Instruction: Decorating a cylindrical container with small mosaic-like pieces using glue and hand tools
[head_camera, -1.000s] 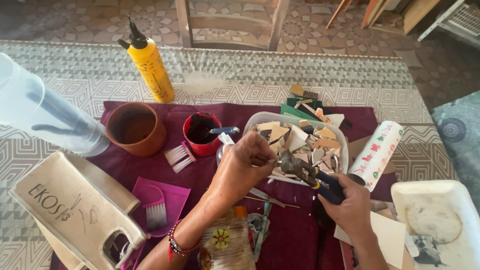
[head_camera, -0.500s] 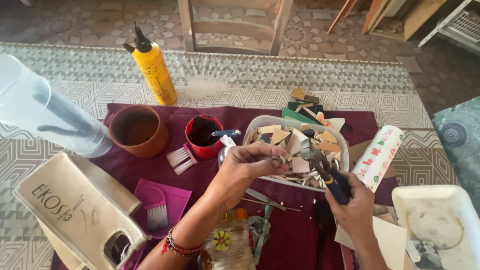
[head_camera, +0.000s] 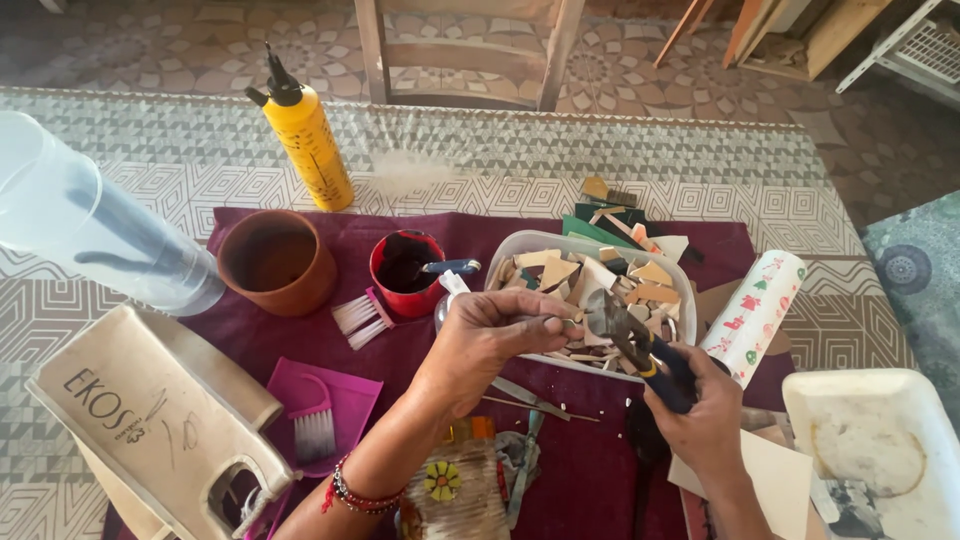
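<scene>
Single head-worn view, looking steeply down and forward, close over both hands at near centre, table (head_camera: 640, 160) filling most of frame, chair (head_camera: 465, 50) and tiled floor (head_camera: 870, 150) along far edge

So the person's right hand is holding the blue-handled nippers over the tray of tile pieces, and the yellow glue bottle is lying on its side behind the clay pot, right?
Not quite: the head view shows the yellow glue bottle standing upright, not lying down. The rest holds: the right hand holds the blue-handled nippers over the tray of tile pieces, with the bottle behind the clay pot.
</scene>
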